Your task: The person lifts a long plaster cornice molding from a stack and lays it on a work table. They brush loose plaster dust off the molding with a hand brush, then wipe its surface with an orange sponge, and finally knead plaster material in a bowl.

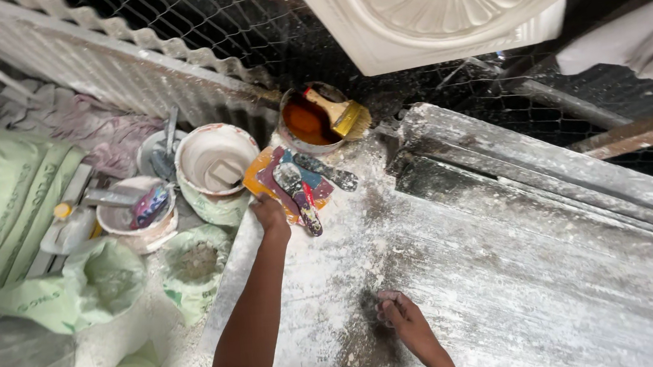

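My left hand (pixel 270 213) reaches forward to the near edge of a colourful, plaster-smeared board (pixel 270 174) on the dusty white worktable (pixel 458 274). On that board lie a putty knife (pixel 302 198) with a red and dark handle and a flat scraper (pixel 327 172). Whether the fingers grip the board or only touch it is unclear. My right hand (pixel 399 317) rests low on the table with its fingers curled around a small pale lump, pressed against the dusty surface.
A tin of orange-brown liquid (pixel 308 121) holds a yellow brush (pixel 340 114) at the table's far edge. Left of the table stand a white bucket (pixel 215 163), a smaller bowl with tools (pixel 138 210) and green sacks (pixel 2 201). An ornate white plaster panel (pixel 445 7) hangs above; wire mesh behind.
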`<action>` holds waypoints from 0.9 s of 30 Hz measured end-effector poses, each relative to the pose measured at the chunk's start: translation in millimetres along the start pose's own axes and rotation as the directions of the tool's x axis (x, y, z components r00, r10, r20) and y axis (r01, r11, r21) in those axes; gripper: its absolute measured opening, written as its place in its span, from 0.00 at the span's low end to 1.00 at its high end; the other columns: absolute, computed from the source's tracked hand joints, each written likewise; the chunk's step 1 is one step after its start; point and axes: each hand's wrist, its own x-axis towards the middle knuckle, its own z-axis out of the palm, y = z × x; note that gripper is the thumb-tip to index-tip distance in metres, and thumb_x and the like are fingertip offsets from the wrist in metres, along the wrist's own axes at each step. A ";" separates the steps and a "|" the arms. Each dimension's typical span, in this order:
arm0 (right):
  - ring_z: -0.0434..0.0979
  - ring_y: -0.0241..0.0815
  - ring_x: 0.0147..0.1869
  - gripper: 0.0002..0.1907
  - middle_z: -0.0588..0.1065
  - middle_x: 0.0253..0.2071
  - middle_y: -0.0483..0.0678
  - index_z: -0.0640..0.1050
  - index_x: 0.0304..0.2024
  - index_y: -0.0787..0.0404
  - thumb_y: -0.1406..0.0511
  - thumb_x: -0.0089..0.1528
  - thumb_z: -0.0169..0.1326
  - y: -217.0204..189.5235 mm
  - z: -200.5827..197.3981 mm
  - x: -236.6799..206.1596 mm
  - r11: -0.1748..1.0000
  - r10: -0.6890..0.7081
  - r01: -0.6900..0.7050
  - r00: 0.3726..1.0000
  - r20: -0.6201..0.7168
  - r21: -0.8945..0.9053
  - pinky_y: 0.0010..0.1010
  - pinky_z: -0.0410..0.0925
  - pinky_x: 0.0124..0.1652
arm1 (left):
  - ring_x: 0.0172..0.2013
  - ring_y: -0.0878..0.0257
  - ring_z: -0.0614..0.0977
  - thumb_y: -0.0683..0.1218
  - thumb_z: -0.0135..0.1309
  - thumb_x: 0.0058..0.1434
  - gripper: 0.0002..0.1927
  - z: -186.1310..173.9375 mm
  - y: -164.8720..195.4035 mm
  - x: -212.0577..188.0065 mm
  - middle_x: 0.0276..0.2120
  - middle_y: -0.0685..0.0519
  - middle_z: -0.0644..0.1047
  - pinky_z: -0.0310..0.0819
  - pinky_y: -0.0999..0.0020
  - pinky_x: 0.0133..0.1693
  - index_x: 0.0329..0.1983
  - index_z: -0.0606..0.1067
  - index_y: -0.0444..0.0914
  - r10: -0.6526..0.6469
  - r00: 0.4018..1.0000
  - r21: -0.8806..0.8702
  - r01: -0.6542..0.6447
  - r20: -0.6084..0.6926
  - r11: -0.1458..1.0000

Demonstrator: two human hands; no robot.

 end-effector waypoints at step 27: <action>0.11 0.65 0.80 0.65 0.24 0.80 0.55 0.37 0.77 0.38 0.25 0.49 0.50 122.5 -157.5 -9.2 0.672 0.167 -0.577 0.729 -0.664 -0.464 0.69 0.25 0.68 | 0.67 0.41 0.64 0.41 0.43 0.60 0.34 219.0 -70.3 -231.6 0.68 0.34 0.64 0.56 0.46 0.64 0.71 0.57 0.29 0.326 -0.225 -0.083 -0.914 0.918 -0.398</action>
